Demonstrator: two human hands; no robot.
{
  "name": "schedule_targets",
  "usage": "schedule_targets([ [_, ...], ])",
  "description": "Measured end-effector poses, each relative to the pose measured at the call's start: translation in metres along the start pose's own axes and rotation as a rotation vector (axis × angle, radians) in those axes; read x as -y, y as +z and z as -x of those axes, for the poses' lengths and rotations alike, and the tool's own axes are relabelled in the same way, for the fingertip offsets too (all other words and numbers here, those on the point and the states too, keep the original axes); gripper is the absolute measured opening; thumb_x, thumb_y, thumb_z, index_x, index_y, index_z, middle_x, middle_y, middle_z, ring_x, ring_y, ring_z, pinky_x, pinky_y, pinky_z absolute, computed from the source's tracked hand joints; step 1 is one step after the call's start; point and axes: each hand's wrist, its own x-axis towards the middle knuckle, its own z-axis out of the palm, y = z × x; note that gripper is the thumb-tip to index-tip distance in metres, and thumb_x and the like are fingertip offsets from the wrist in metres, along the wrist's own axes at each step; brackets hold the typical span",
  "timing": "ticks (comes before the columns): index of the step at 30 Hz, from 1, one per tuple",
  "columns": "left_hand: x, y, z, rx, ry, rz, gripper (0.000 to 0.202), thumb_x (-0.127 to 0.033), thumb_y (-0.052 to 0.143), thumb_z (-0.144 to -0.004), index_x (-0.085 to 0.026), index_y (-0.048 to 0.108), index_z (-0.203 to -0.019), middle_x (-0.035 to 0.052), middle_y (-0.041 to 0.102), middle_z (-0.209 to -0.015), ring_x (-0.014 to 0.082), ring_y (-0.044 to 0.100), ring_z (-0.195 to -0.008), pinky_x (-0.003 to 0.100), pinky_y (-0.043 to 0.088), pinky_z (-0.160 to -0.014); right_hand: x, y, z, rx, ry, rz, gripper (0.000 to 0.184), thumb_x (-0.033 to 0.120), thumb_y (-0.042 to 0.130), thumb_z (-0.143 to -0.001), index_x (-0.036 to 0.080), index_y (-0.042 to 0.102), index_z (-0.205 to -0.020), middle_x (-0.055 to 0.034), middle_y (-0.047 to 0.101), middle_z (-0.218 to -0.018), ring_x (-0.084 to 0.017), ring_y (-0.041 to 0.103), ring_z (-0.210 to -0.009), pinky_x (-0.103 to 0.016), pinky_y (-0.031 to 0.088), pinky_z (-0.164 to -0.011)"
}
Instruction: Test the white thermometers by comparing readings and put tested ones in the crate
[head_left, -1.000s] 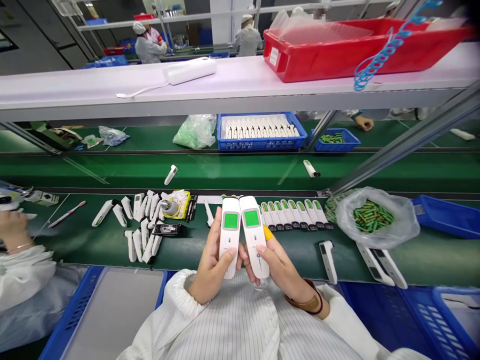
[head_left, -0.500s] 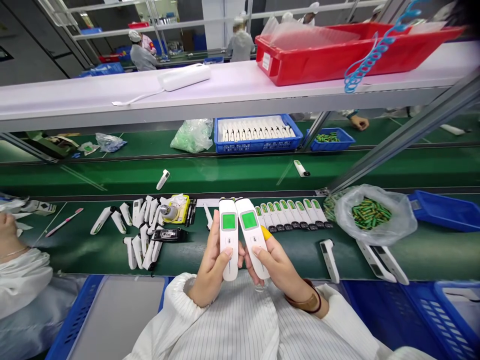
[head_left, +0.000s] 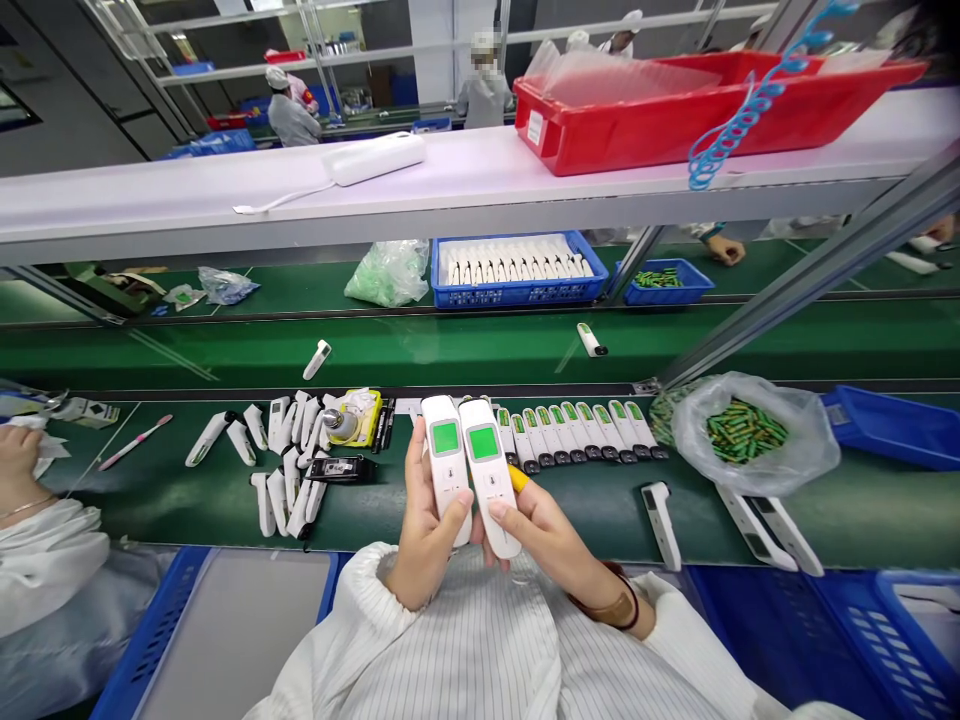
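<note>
Two lit thermometers, perhaps nine more in the row, two on the belt, one battery bag.

Open: bare green mat beside left hand.
Ahead: row of white green-screened thermometers.
Right: clear bag of green batteries.

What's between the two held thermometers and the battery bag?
A row of green-screened thermometers lies side by side on the green bench, in the head view.
</note>
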Motion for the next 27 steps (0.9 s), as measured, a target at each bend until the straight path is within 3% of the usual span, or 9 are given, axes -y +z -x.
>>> schedule_targets([
  [2,0.0,0.004,-0.001,-0.049,0.027,0.008,0.089,-0.029,0.065,-0.083,-0.046,0.003,-0.145,0.0066,0.043,-0.141,0.0174,0.065,-0.087,0.029,0.058,-0.068,-0.001,0.001,0.0,-0.043,0.037,0.08,0.04,0.05,0.054,-0.088,0.015,0.056,-0.106,-0.0021,0.063,-0.066,-0.01,0.055,-0.046,-0.019,0.042,-0.039],
  [4,0.001,0.006,-0.003,-0.086,0.081,0.004,0.089,-0.026,0.068,-0.08,-0.045,0.01,-0.144,0.0048,0.042,-0.143,0.0198,0.062,-0.103,0.03,0.056,-0.082,-0.003,0.001,0.0,-0.102,0.034,0.171,0.044,0.054,0.057,-0.085,0.014,0.059,-0.104,-0.0001,0.059,-0.06,-0.009,0.048,-0.043,-0.019,0.038,-0.037],
  [7,0.004,0.006,-0.005,-0.085,0.112,0.011,0.087,-0.024,0.068,-0.08,-0.044,0.013,-0.144,0.0033,0.04,-0.145,0.0196,0.057,-0.114,0.029,0.052,-0.092,-0.006,-0.002,-0.001,-0.174,-0.015,0.305,0.043,0.056,0.059,-0.082,0.013,0.064,-0.083,0.0031,0.047,-0.051,-0.007,0.037,-0.043,-0.019,0.03,-0.037],
  [11,0.007,0.004,-0.004,-0.11,0.092,0.007,0.088,-0.022,0.069,-0.079,-0.042,0.015,-0.145,0.0038,0.042,-0.143,0.0191,0.057,-0.114,0.028,0.051,-0.092,-0.013,-0.007,-0.002,-0.148,-0.047,0.353,0.048,0.055,0.059,-0.082,0.013,0.055,-0.058,0.0029,0.039,-0.05,-0.006,0.031,-0.048,-0.02,0.023,-0.042],
  [17,0.007,0.007,-0.004,-0.128,0.097,0.012,0.089,-0.021,0.07,-0.078,-0.041,0.016,-0.145,0.0057,0.048,-0.138,0.0203,0.061,-0.108,0.03,0.053,-0.089,-0.014,-0.002,-0.005,-0.077,0.003,0.166,0.046,0.059,0.064,-0.074,0.013,0.059,-0.07,0.0011,0.047,-0.058,-0.008,0.036,-0.053,-0.021,0.031,-0.047],
  [21,0.007,0.007,-0.006,-0.154,0.112,-0.018,0.088,-0.021,0.071,-0.077,-0.038,0.017,-0.145,0.0067,0.049,-0.137,0.02,0.061,-0.109,0.028,0.054,-0.087,-0.013,-0.002,-0.005,-0.064,-0.029,0.221,0.044,0.056,0.06,-0.079,0.012,0.062,-0.077,0.0,0.049,-0.062,-0.009,0.038,-0.055,-0.022,0.033,-0.051],
  [27,0.008,0.007,-0.004,-0.149,0.125,-0.033,0.089,-0.022,0.071,-0.077,-0.039,0.016,-0.145,0.0057,0.049,-0.137,0.019,0.061,-0.108,0.028,0.053,-0.087,-0.013,-0.011,-0.004,-0.047,0.008,0.308,0.047,0.055,0.062,-0.077,0.014,0.05,-0.059,0.0033,0.036,-0.054,-0.007,0.029,-0.052,-0.022,0.022,-0.047],
])
